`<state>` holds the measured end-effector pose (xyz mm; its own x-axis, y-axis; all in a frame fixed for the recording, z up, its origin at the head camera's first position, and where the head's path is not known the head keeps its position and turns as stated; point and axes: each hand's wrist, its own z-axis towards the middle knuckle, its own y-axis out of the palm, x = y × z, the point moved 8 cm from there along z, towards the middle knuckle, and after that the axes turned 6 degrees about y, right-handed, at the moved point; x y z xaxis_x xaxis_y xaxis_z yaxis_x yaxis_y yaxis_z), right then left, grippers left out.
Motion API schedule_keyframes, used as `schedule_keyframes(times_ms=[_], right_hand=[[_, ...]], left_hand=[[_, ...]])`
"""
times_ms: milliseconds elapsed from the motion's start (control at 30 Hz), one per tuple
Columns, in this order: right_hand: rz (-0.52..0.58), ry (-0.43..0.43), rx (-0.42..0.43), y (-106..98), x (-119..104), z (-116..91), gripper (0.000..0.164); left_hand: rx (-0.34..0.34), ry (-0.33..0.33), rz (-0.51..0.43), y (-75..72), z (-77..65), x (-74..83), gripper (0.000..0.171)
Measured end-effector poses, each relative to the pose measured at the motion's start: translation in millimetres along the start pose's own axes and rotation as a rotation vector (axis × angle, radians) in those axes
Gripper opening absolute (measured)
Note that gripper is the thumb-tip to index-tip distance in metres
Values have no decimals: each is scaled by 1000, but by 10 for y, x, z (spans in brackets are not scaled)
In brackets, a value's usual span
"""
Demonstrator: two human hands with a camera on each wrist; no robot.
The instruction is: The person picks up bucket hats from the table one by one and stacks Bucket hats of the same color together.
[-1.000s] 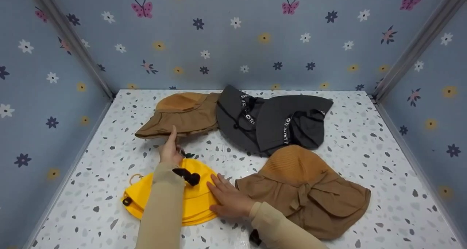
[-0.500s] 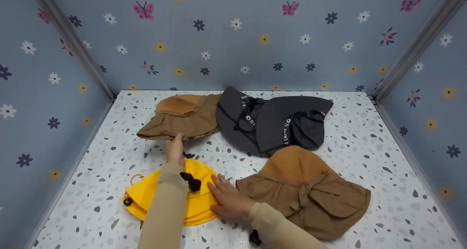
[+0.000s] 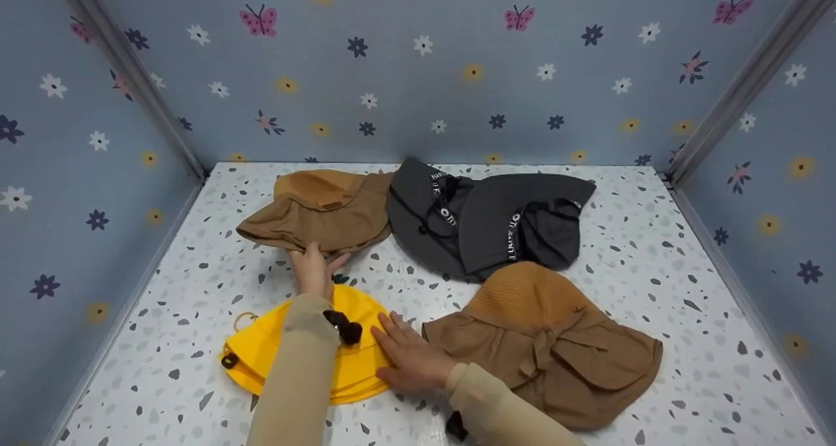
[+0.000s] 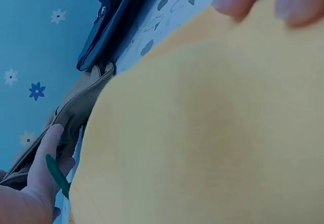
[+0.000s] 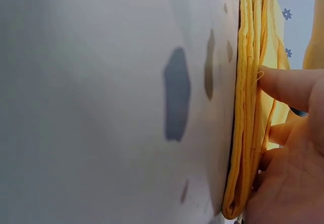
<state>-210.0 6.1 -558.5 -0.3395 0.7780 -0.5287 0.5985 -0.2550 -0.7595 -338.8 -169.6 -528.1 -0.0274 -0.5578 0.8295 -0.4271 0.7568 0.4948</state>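
In the head view, a brown sun hat [image 3: 313, 221] with a tan crown lies at the back left. My left hand [image 3: 313, 273] holds its near brim, thumb at the edge; the left wrist view shows the fingers at the brim [image 4: 76, 107]. A folded yellow hat [image 3: 359, 367] lies in front, partly hidden beneath my left forearm. On its right side rests my right hand [image 3: 415, 358], fingers spread and fairly straight. Close up, the right wrist view shows the yellow hat's layered edge [image 5: 245, 102] with my thumb [image 5: 288, 87] against it.
Two dark grey hats with lettered bands overlap at the back: one dark hat [image 3: 418, 230] beside the brown hat, another dark hat [image 3: 490, 211] to its right. A second brown hat [image 3: 588, 367] lies at the front right. Patterned walls [image 3: 424, 106] surround the speckled tabletop [image 3: 705, 315].
My left hand has moved from beside the yellow hat to the back brown hat's brim, which has shifted slightly, its left tip rising. My right hand has stayed on the yellow hat.
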Motion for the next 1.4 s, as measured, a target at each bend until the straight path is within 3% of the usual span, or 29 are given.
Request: schedule_keyframes(times_ms=[100, 400, 700, 1000, 1200, 1300, 1400], right_hand=[[6, 1, -1, 4, -3, -3, 70], [0, -7, 9, -4, -1, 6, 71], [83, -26, 3, -22, 3, 35, 71], [127, -17, 3, -71, -1, 39, 74], [259, 13, -20, -110, 3, 22, 80], [377, 41, 0, -167, 0, 1, 83], [572, 73, 45, -263, 10, -18, 84]], left_hand=[[-9, 29, -109, -34, -64, 39, 67], [-10, 117, -239, -84, -123, 72, 68], [9, 129, -263, -107, -116, 50, 62], [16, 130, -321, -95, -98, 0, 67], [13, 117, -341, -75, -152, 11, 63], [8, 115, -347, -55, -199, 16, 63], [-7, 124, -354, -15, -254, 31, 63]])
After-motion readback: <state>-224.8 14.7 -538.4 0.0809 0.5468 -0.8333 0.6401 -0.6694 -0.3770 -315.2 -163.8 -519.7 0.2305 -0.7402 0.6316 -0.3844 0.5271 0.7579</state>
